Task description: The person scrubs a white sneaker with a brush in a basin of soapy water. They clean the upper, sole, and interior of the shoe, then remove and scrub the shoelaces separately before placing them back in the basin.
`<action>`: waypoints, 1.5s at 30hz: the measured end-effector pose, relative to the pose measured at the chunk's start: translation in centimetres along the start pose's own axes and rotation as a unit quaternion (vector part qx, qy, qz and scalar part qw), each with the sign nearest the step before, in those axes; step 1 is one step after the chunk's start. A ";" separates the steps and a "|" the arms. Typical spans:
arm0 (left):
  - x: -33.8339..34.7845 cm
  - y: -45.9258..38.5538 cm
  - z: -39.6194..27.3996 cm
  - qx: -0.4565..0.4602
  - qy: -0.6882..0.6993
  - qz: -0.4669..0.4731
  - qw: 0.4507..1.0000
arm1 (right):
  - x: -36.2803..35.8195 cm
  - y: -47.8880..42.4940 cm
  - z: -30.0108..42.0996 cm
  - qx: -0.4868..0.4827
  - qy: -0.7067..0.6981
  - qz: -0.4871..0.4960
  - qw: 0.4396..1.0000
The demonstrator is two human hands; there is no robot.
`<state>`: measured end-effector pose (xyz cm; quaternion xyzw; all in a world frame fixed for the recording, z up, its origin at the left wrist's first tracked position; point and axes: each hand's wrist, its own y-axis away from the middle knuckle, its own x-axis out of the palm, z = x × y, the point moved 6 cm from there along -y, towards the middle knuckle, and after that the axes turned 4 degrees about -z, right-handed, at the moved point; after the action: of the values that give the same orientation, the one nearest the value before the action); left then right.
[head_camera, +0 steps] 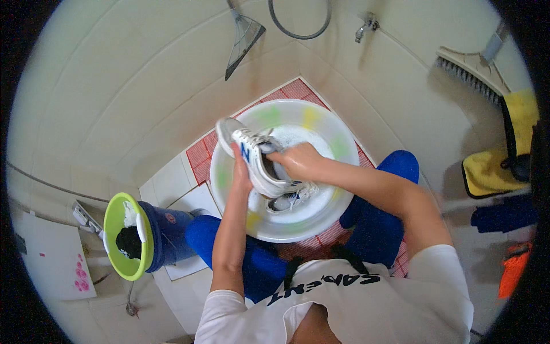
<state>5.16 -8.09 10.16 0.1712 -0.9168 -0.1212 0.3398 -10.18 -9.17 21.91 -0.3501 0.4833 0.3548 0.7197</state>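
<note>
My left hand [241, 170] grips a white lace-up sneaker [258, 165] with a blue letter on its side, holding it tilted over a round plastic basin [227, 215]. My right hand [298, 162] is at the shoe's opening, its fingers curled; whether they hold the tongue or a small tool cannot be told. The basin is white with green and yellow patches and holds foamy water [318, 142]. Beneath the raised shoe, another sneaker [283, 203] with loose white laces lies partly in the foam, and bristles of a brush [292, 195] seem to show beside it.
A lime-green basin [144, 258] with black and white cloth sits on a blue bucket [172, 234] at the left. Tiled walls enclose the corner. A tap [366, 26], squeegee [242, 43], broom [470, 73], yellow cloth [485, 172] and hose [303, 36] hang on or by them. Red matting [200, 159] lies underneath.
</note>
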 end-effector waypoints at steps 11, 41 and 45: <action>3.3 0.0 1.1 -0.006 -0.013 0.025 1.000 | -1.3 -0.5 -2.5 0.028 -0.027 0.017 0.999; 4.6 0.7 -0.3 -0.022 -0.122 -0.025 0.992 | -1.6 -2.7 -2.0 0.066 -0.026 0.071 0.995; 2.0 1.4 -1.3 -0.064 -0.029 0.004 0.998 | -5.9 -0.5 1.4 -0.039 -0.073 0.128 0.988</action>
<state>4.23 -7.75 12.77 0.1420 -0.9174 -0.1828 0.3238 -10.78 -9.24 28.00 -0.2866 0.4561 0.4868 0.6877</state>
